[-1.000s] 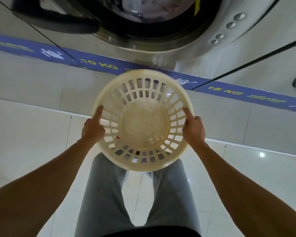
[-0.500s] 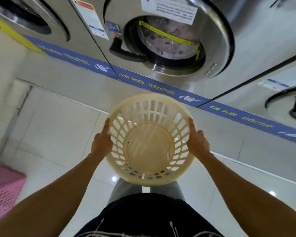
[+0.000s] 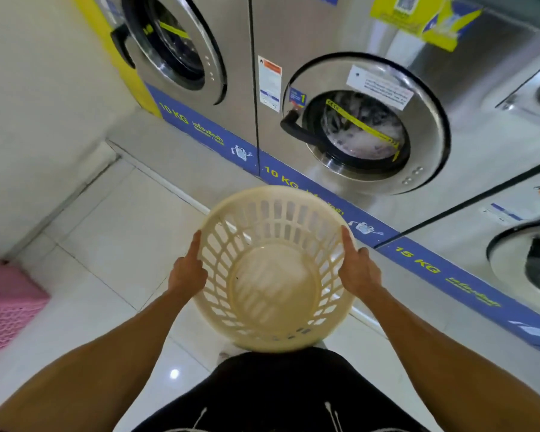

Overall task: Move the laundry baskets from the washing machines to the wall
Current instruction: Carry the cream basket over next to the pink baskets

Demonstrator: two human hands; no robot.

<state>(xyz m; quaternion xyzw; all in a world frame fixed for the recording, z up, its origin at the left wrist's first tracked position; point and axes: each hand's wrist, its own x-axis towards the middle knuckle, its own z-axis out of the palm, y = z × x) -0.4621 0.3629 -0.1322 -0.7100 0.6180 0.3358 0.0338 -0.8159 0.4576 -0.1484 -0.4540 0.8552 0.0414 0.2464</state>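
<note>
A round cream plastic laundry basket (image 3: 275, 294) with slotted sides hangs in the air in front of my waist, empty inside. My left hand (image 3: 186, 271) grips its left rim and my right hand (image 3: 357, 269) grips its right rim. A row of steel washing machines stands just beyond it: the nearest one (image 3: 365, 135) is churning suds, another (image 3: 181, 48) is further left. A pink basket (image 3: 3, 302) sits on the floor at the far left, next to the white wall (image 3: 38, 104).
A raised tiled step (image 3: 175, 169) runs along the foot of the machines, with a blue strip marked 10 KG and 15 KG. A third machine (image 3: 524, 257) is at the right edge. Glossy white floor tiles (image 3: 106, 238) lie between me and the wall.
The view has lifted and turned left. The basket stays in both hands and sits higher over my waist; the wall, the left machine and more of the pink basket came into view.
</note>
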